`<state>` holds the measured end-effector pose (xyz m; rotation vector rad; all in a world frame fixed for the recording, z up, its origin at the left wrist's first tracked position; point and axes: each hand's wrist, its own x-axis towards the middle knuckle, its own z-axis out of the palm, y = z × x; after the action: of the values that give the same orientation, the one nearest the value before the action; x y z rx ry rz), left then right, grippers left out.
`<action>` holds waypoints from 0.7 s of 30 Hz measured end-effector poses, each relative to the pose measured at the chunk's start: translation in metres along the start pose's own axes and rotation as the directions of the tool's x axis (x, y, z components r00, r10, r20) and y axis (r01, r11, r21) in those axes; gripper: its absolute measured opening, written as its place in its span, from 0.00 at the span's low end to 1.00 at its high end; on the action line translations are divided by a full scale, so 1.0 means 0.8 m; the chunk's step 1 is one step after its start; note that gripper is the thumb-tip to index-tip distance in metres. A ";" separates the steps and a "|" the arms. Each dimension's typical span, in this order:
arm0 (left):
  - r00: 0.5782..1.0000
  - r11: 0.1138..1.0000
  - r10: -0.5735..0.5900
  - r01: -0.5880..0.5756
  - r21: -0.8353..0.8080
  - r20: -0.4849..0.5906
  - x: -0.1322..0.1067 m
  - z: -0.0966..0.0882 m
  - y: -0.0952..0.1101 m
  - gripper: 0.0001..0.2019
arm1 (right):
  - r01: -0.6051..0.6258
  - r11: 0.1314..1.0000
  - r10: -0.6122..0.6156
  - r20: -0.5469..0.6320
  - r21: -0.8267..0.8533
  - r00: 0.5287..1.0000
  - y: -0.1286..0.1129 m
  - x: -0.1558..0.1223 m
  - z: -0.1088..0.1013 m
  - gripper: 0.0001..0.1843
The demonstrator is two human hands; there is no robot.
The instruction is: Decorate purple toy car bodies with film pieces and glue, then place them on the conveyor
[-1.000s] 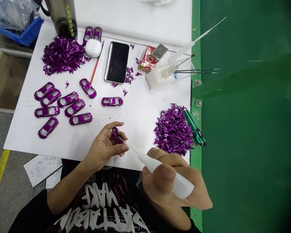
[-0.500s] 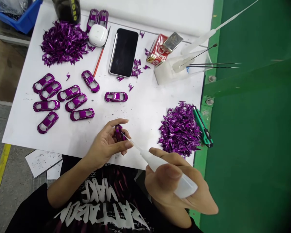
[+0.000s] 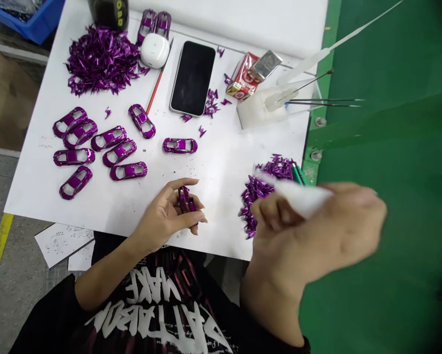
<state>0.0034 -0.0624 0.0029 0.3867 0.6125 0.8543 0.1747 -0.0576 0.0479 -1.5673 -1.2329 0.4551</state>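
Observation:
Near the table's front edge my left hand (image 3: 169, 211) is closed around a purple toy car shell (image 3: 186, 200), held between thumb and fingers. My right hand (image 3: 309, 231) grips a white glue bottle (image 3: 304, 196), blurred by motion, over the right-hand pile of small purple pieces (image 3: 250, 201). The bottle's thin tip points left and is apart from the held shell. One purple car shell (image 3: 180, 145) lies just beyond my left hand, and several more car shells (image 3: 128, 171) lie to the left.
A large purple pile (image 3: 101, 61) is at the back left. Beyond the shells are a phone (image 3: 193, 78), a white case (image 3: 154, 50), a red stick (image 3: 154, 91) and a red packet (image 3: 243, 76). A white holder (image 3: 256, 112) carries tweezers (image 3: 324, 102). A green cutter (image 3: 298, 174) is partly hidden.
My right hand has swung right and up with the glue bottle, taking its tip away from the car shell. My left hand keeps hold of the shell. The view has shifted slightly.

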 end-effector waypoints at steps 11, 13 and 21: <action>0.994 0.994 0.090 -0.094 0.061 0.064 -0.009 0.001 0.001 0.20 | 0.213 0.945 -0.103 0.392 -0.249 0.914 0.061 0.071 0.001 0.21; 0.995 0.994 0.073 -0.078 0.078 0.060 -0.010 0.002 0.003 0.20 | 0.338 0.867 -0.141 0.473 -0.365 0.870 0.041 0.056 -0.035 0.12; 0.997 0.990 0.010 -0.020 0.137 0.070 -0.010 0.003 0.004 0.24 | 0.658 0.528 -0.186 0.684 -0.536 0.706 0.046 -0.002 -0.100 0.16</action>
<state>-0.0007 -0.0671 0.0092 0.5449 0.6063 0.8119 0.2543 -0.0955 0.0461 -1.7232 -2.4784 -0.0053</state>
